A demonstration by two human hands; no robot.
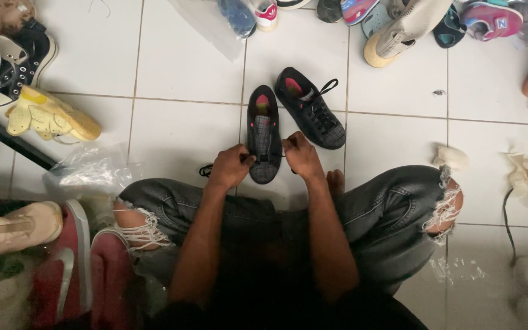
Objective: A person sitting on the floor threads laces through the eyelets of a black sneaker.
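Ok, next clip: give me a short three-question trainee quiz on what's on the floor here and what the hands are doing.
1. True or false: both hands are at the laces of the near black shoe.
2. The second black shoe lies: A) on the person's lap, B) on the tiles beside the first, toward the person's right, C) inside the clear plastic bag.
3. What colour is each black shoe's insole?

Key
1. True: the left hand and right hand pinch the lace ends on either side.
2. B.
3. Pink.
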